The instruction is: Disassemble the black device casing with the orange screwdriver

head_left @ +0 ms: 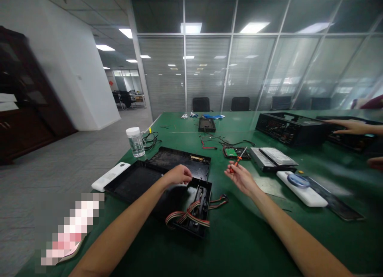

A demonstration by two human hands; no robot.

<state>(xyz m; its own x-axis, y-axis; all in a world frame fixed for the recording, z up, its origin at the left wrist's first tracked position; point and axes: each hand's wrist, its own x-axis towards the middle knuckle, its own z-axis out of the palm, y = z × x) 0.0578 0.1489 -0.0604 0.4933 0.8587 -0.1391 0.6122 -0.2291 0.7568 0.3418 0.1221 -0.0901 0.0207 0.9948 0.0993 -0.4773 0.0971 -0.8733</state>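
My right hand (243, 179) is closed around the orange-and-black handle of a screwdriver (238, 161), its shaft pointing up and away over the table. Over an open black plastic case (134, 180) is my left hand (178, 175), fingers pinched together near the inner corner of its right section. Whatever the fingertips may hold is too small to make out. A bundle of striped ribbon wires (191, 215) spills across the front right of the case. Behind it lies a black panel (176, 159) with a brass-coloured strip.
A lidded water bottle (137, 143) and a white power bank (110, 176) stand left. Rightward are a circuit board (231, 152), stacked drives (271, 159), a white device (302, 189), a phone (335, 201) and a computer case (291, 129). Another person's hand (348, 126) reaches in there.
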